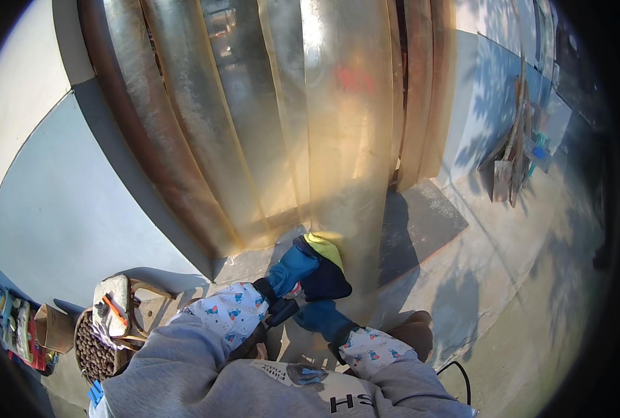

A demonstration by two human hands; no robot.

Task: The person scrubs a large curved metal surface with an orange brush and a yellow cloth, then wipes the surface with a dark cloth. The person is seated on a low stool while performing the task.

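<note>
My left hand (294,266), in a blue glove, is shut on a folded cloth (326,277) with a dark side and a yellow-green side. The yellow-green part (326,248) lies against a translucent plastic strip curtain (341,183) near its lower end. Just below the cloth is my right hand (317,317), also gloved in blue, close to the cloth's lower edge; its fingers are mostly hidden. A small red and white thing shows partly between the hands; what it is cannot be told. Patterned sleeve covers reach from both wrists up the forearms.
On the left stand a small chair (112,303) with an orange-handled tool (114,309) and a basket of round brown things (93,347). A cardboard box (53,328) is beyond. A dark mat (419,230) lies by the doorway; shovels (503,172) lean at the right wall.
</note>
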